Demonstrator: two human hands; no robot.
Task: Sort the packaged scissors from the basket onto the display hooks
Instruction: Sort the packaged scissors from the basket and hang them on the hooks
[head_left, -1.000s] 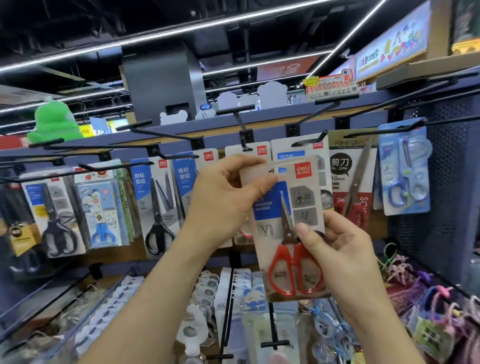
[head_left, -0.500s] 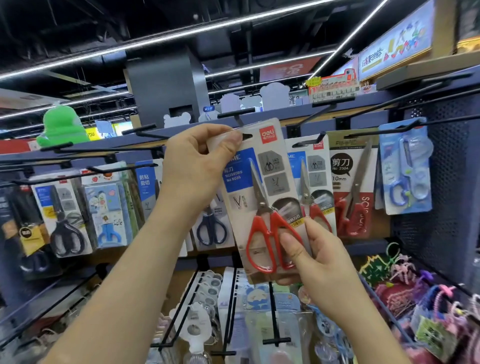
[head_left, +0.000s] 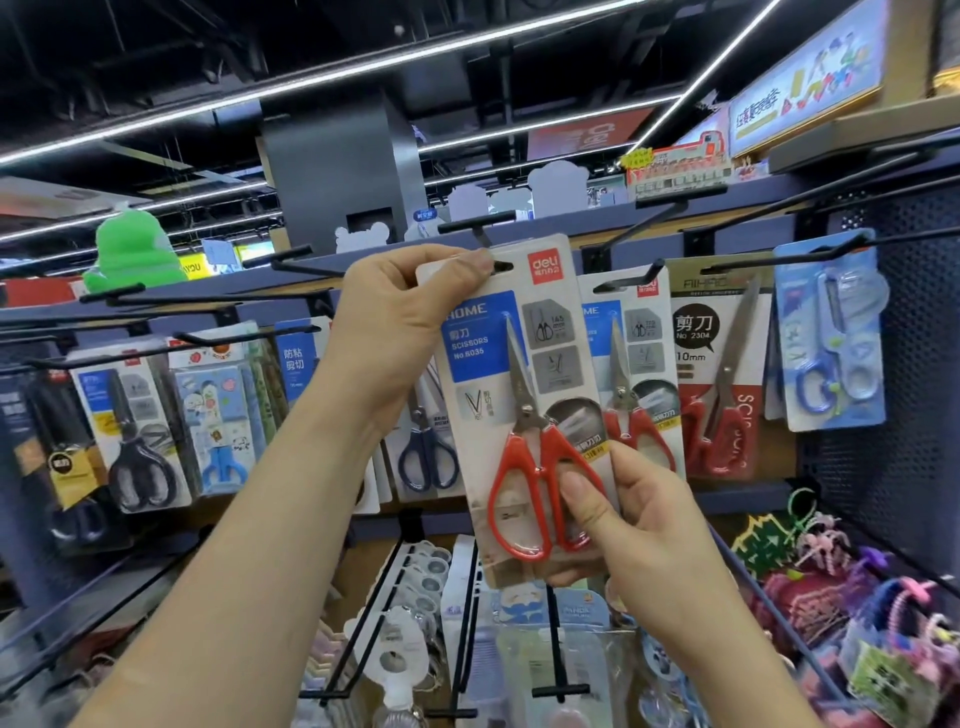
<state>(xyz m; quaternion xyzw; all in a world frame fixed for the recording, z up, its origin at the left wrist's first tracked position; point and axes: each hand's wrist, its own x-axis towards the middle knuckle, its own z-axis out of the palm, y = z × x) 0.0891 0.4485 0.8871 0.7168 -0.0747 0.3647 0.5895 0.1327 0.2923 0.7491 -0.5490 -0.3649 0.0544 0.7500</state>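
A: Where is the scissors pack (head_left: 519, 395) hanging?
B: The left hand (head_left: 405, 312) is pinching its top corner under a hook (head_left: 475, 227); the right hand (head_left: 649, 530) is gripping its bottom edge, thumb pressing the red handles.

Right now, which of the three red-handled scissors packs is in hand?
The front pack, No 6035: left hand pinches its top, right hand grips its bottom. The smaller deli pack and No 2304 pack hang behind.

Left hand (head_left: 395, 312) and right hand (head_left: 639, 525) are bare; behind each grip the forearm (head_left: 291, 493) is bare too; thumbnails (head_left: 571, 488) are short, rounded.
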